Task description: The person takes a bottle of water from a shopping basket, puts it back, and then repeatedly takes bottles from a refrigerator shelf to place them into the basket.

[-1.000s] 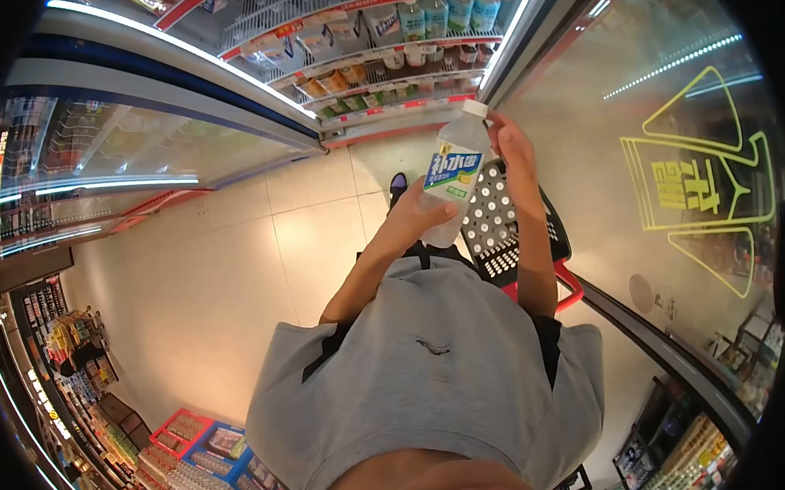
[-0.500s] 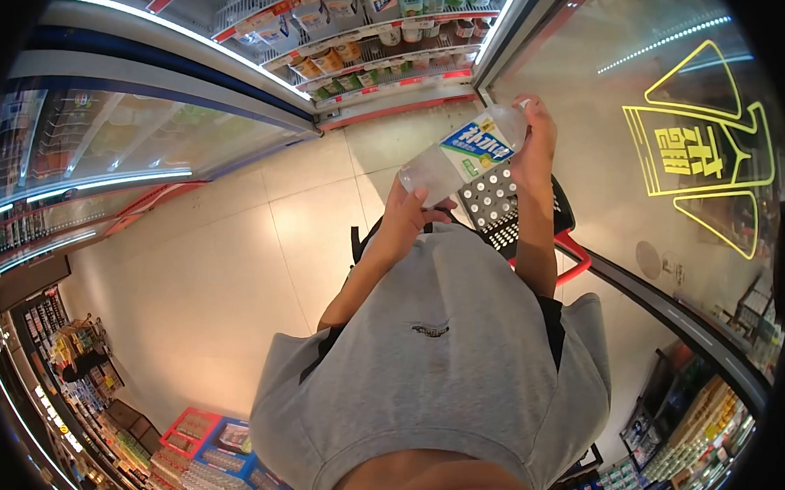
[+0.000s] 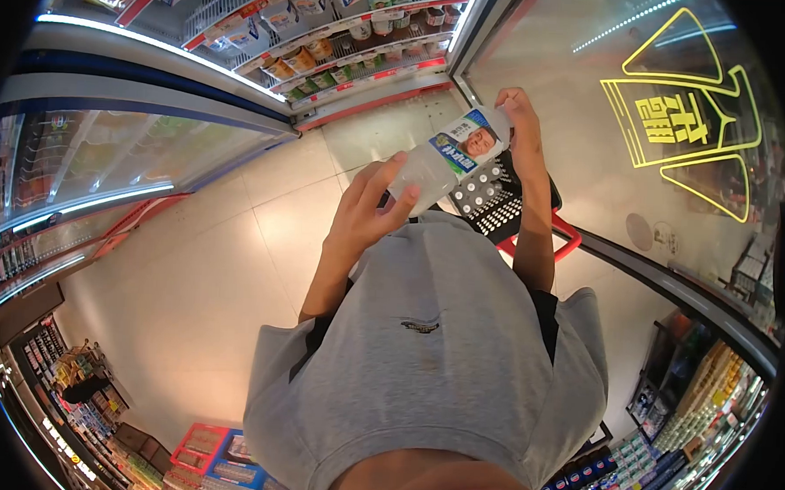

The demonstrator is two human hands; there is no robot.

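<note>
Bottle [image 3: 446, 162] has rolled (portrait [image 3: 479, 142] now showing), left hand [image 3: 365, 202] cupping base, right hand [image 3: 523, 133] holding neck.

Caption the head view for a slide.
Left hand and right hand hold a tilted, labelled plastic drink bottle before an open glass-door refrigerator.

The bottle [image 3: 423, 175] bears a label [image 3: 465, 145] reading "补水啦".

Before us stand red-edged wire shelves [image 3: 391, 72]; to our right, a clear glass door with yellow lettering [image 3: 574, 104]. The translucent plastic bottle with a blue-and-white label [image 3: 453, 156] slants between our left hand [image 3: 364, 204] at its base and our right hand [image 3: 523, 132] at its neck, above a black cart with a red handle [image 3: 556, 197].
</note>
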